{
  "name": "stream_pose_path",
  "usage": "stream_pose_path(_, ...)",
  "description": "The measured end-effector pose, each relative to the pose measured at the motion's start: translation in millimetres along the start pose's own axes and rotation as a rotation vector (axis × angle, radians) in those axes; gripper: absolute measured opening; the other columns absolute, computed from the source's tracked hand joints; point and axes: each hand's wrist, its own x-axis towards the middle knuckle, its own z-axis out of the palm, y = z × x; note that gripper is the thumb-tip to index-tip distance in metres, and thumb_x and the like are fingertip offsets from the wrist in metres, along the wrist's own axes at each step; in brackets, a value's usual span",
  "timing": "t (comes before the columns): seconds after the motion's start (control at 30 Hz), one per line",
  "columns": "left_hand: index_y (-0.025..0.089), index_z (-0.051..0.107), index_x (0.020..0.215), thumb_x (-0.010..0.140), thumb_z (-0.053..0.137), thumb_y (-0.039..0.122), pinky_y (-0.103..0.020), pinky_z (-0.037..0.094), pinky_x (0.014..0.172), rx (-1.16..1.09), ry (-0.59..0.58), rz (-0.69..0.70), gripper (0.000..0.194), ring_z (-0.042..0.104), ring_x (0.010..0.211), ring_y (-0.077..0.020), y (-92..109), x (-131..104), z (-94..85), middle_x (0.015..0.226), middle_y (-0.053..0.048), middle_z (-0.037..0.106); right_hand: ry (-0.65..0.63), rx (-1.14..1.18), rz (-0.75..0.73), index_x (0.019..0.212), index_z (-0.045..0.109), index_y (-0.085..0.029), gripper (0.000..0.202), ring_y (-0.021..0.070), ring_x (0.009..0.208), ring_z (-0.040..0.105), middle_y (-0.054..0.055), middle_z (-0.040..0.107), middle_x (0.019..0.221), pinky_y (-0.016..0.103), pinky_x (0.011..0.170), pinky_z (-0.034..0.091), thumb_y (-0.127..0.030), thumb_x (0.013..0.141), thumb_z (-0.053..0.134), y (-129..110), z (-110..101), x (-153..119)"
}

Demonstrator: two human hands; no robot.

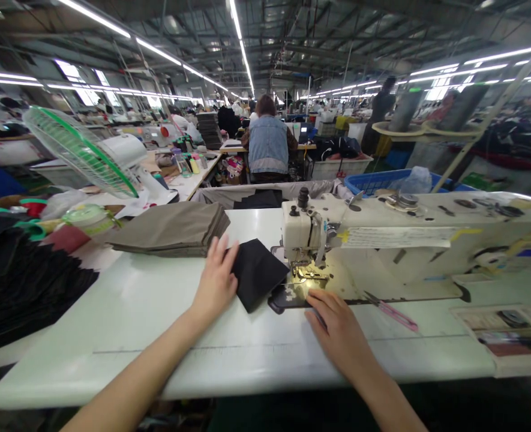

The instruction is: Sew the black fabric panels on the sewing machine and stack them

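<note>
A black fabric piece lies on the white table just left of the sewing machine, its right corner near the lit needle area. My left hand rests at the fabric's left edge, fingers stretched and apart, the thumb side touching it. My right hand is at the front of the machine's needle plate, fingertips by its edge, thumb apart from the fingers and nothing visible in it. Pink-handled thread snips lie to the right of that hand. Beyond my left hand sits a stack of grey-brown fabric pieces.
Black fabric pieces are heaped at the left, below a green-rimmed fan. A tray with small tools is set in the table's right side. Behind the machine stands a blue basket. A person in a denim vest sits ahead.
</note>
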Motion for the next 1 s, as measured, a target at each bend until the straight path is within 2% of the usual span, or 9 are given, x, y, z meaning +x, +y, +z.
stream_pose_path(0.1, 0.023, 0.057, 0.136, 0.077, 0.047, 0.006, -0.049, 0.049, 0.103, 0.072, -0.382, 0.253, 0.062, 0.057, 0.12, -0.0298, 21.5, -18.8, -8.3, 0.129, -0.011, 0.061, 0.012, 0.001, 0.034, 0.099, 0.071, -0.019, 0.025, 0.0248, 0.095, 0.068, 0.01, 0.073, 0.101, 0.044, 0.09, 0.056, -0.023, 0.101, 0.047, -13.3, -6.7, 11.8)
stream_pose_path(0.17, 0.019, 0.064, 0.124, 0.078, 0.052, 0.013, -0.049, 0.052, 0.097, 0.101, -0.484, 0.271, 0.047, 0.061, 0.107, -0.0299, 38.0, -27.7, -13.8, 0.116, -0.012, 0.064, 0.041, 0.03, 0.033, 0.102, 0.071, -0.018, 0.027, 0.0236, 0.095, 0.068, 0.01, 0.073, 0.101, 0.043, 0.092, 0.055, -0.022, 0.102, 0.045, -29.7, -7.2, 21.3)
stream_pose_path(0.23, 0.015, 0.064, 0.119, 0.078, 0.057, 0.019, -0.052, 0.048, 0.102, 0.084, -0.507, 0.279, 0.042, 0.059, 0.113, -0.0322, 49.6, -34.4, -16.5, 0.119, -0.014, 0.062, 0.038, 0.08, -0.021, 0.116, 0.068, -0.015, 0.029, 0.0231, 0.11, 0.065, 0.012, 0.071, 0.117, 0.041, 0.101, 0.053, -0.021, 0.102, 0.043, -47.3, -1.5, 29.0)
stream_pose_path(0.37, 0.012, 0.038, 0.148, 0.082, 0.057, 0.021, -0.055, 0.026, 0.121, 0.028, -0.522, 0.331, 0.07, 0.032, 0.146, -0.0329, 52.1, -43.1, -12.1, 0.155, -0.017, 0.041, -0.14, 0.058, -0.132, 0.14, 0.053, -0.01, 0.044, 0.027, 0.134, 0.052, 0.016, 0.056, 0.144, 0.046, 0.11, 0.047, -0.019, 0.097, 0.049, -60.5, 21.7, 29.5)
stream_pose_path(0.43, 0.015, 0.03, 0.154, 0.086, 0.058, 0.025, -0.057, 0.024, 0.122, 0.036, -0.565, 0.333, 0.074, 0.027, 0.149, -0.0328, 49.5, -42.9, -8.1, 0.161, -0.016, 0.032, -0.166, 0.004, -0.091, 0.139, 0.055, -0.009, 0.044, 0.0294, 0.134, 0.052, 0.017, 0.056, 0.144, 0.05, 0.109, 0.048, -0.017, 0.096, 0.05, -51.8, 29.4, 22.5)
stream_pose_path(0.57, 0.019, 0.051, 0.142, 0.098, 0.052, 0.041, -0.055, 0.031, 0.119, 0.019, -0.537, 0.246, 0.049, 0.037, 0.145, -0.0322, 53.4, -31.8, 2.8, 0.156, -0.013, 0.043, -0.113, -0.018, -0.023, 0.131, 0.062, -0.013, 0.038, 0.0282, 0.127, 0.058, 0.015, 0.062, 0.137, 0.051, 0.107, 0.049, -0.016, 0.096, 0.049, -25.2, 24.9, 6.9)
stream_pose_path(0.63, 0.021, 0.049, 0.145, 0.101, 0.048, 0.041, -0.054, 0.03, 0.119, -0.023, -0.541, 0.266, 0.048, 0.035, 0.146, -0.0306, 58.8, -24.2, 10.9, 0.157, -0.011, 0.042, -0.092, -0.001, -0.04, 0.129, 0.063, -0.016, 0.037, 0.0276, 0.125, 0.059, 0.014, 0.064, 0.134, 0.051, 0.107, 0.05, -0.016, 0.095, 0.051, -16.2, 18.2, 3.2)
stream_pose_path(0.73, 0.024, 0.037, 0.153, 0.103, 0.045, 0.04, -0.056, 0.024, 0.121, -0.062, -0.61, 0.32, 0.054, 0.028, 0.15, -0.0289, 63.8, -15.4, 22.1, 0.161, -0.008, 0.035, -0.085, 0.003, -0.062, 0.128, 0.065, -0.015, 0.036, 0.0284, 0.124, 0.06, 0.014, 0.066, 0.131, 0.052, 0.106, 0.051, -0.015, 0.095, 0.051, -9.6, 12.2, 3.0)
stream_pose_path(1.0, 0.027, 0.038, 0.152, 0.103, 0.045, 0.046, -0.053, 0.021, 0.122, -0.111, -0.594, 0.356, 0.054, 0.029, 0.15, -0.0266, 55.6, -1.4, 30.8, 0.16, -0.008, 0.036, -0.065, 0.001, -0.041, 0.127, 0.065, -0.015, 0.035, 0.0281, 0.123, 0.06, 0.014, 0.066, 0.13, 0.052, 0.107, 0.05, -0.015, 0.096, 0.049, -3.9, 18.6, 10.1)
